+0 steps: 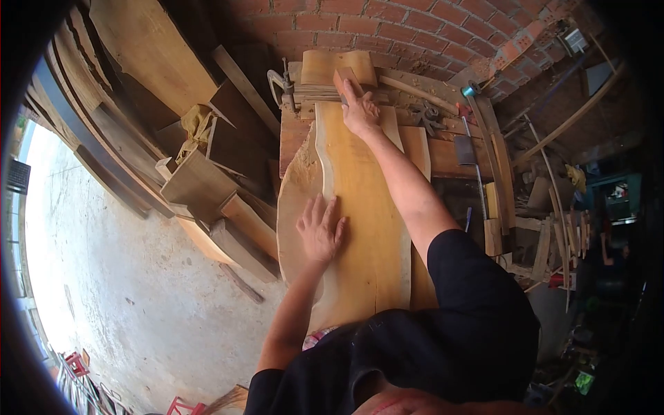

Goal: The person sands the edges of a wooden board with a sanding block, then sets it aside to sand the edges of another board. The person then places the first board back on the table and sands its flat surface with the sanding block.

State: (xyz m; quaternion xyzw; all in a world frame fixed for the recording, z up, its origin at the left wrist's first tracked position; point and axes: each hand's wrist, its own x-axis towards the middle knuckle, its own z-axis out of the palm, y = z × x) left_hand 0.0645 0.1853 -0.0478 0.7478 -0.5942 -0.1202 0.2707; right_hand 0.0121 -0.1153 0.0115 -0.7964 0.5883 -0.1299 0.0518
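Note:
A long yellowish wood slab with pale wavy edges lies lengthwise on the workbench. My left hand rests flat near its left edge, fingers spread, holding nothing. At the slab's far end, my right hand grips a small reddish-brown block, with a finger stretched along it. Beyond the block sits a shorter wood piece. A metal clamp is fixed at the bench's far left corner.
Wood boards and offcuts lean at the left. Right of the slab are a dark metal tool, a blue spool and long wood strips. A brick wall closes the far side.

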